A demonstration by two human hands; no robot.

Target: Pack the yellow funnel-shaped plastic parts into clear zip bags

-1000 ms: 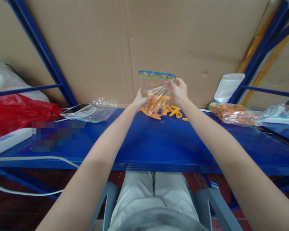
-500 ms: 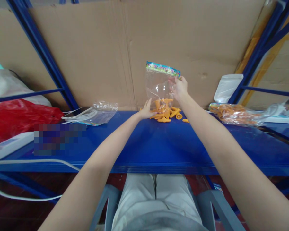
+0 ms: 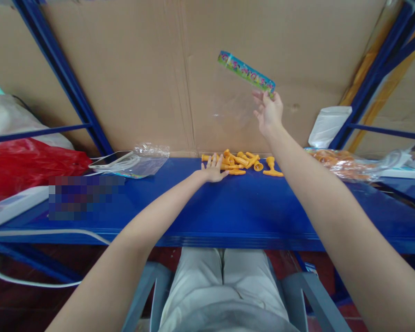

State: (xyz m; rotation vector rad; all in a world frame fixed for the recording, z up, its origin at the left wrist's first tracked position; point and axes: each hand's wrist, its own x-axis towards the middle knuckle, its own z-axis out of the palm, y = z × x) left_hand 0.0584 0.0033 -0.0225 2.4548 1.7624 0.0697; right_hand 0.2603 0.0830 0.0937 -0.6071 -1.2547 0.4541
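My right hand (image 3: 270, 110) is raised and pinches the corner of a clear plastic bag (image 3: 247, 74) by its printed blue and green top strip. The see-through lower part of the bag hangs down against the cardboard and looks empty. On the blue shelf lies a pile of orange plastic pieces (image 3: 241, 160), some of them T-shaped with a cup-like end. My left hand (image 3: 212, 170), fingers spread, rests at the left side of the pile and partly covers some pieces. A single T-shaped orange piece (image 3: 271, 168) lies a little to the right.
A filled bag of orange pieces (image 3: 342, 163) lies on the right of the blue shelf (image 3: 221, 212). At left are a flat clear bag (image 3: 148, 163), a white cable (image 3: 124, 163) and a red bag (image 3: 34, 163). Cardboard (image 3: 131, 74) stands behind, between blue posts.
My right hand has lifted the plastic bag up and to the right. The orange pieces that were in and below it now lie spread on the shelf. My left hand has flattened beside them.
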